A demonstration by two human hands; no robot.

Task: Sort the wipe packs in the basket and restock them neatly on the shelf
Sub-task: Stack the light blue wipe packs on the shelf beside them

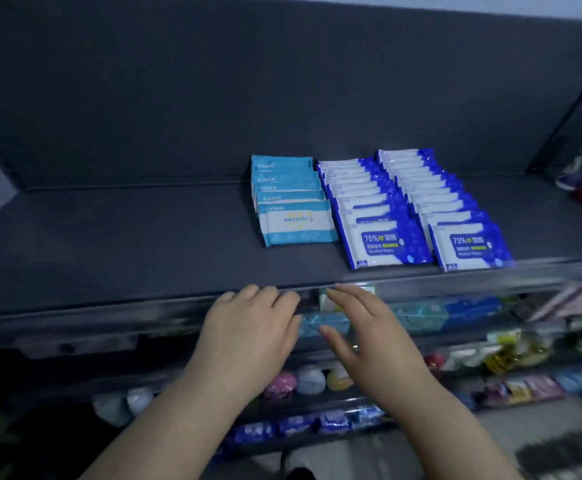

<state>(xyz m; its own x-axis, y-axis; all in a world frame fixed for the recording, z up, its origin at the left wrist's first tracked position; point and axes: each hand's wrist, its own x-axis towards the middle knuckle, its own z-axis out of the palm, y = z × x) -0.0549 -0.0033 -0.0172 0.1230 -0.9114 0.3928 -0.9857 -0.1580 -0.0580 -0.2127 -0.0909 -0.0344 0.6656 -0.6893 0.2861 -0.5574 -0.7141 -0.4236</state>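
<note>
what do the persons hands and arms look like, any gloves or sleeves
The left hand and right hand are bare, with no gloves, rings or watch visible. The forearms are uncovered too, with no sleeve in view.

Got three rows of wipe packs [383, 244] laid out on the dark shelf [144, 237], running front to back, each pack overlapping the one behind. Leftmost, a short row of light-blue packs [296, 223] with a white band; just beside it, two longer rows of blue-and-white packs [469, 245] marked 75%, touching side by side and reaching almost to the shelf's front edge.
</note>
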